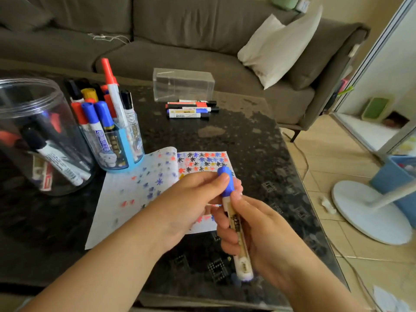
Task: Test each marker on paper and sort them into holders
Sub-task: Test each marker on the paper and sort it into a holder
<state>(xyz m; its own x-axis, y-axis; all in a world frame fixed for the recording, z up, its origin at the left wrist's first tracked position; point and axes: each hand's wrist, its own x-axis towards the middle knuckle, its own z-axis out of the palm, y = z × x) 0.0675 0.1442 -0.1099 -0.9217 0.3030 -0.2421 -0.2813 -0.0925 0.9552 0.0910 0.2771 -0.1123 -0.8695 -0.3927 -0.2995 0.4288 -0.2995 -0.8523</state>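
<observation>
A blue-capped white marker point(236, 224) is held upright over the near part of the dark table. My right hand point(254, 230) wraps its barrel, and my left hand point(191, 199) pinches the blue cap at the top. Under both hands lies a sheet of paper point(135, 190) covered in red, blue and black test marks. At the left, a blue holder point(119, 143) is packed with several markers. A large clear jar point(38, 136) beside it contains a few markers. Several loose markers point(191, 108) lie further back.
An empty clear plastic box point(182, 84) stands behind the loose markers. A grey sofa point(202, 52) with a white cushion point(279, 48) runs behind the table point(258, 140). To the right on the tiled floor are a white fan base point(369, 210) and a blue bin point(398, 179).
</observation>
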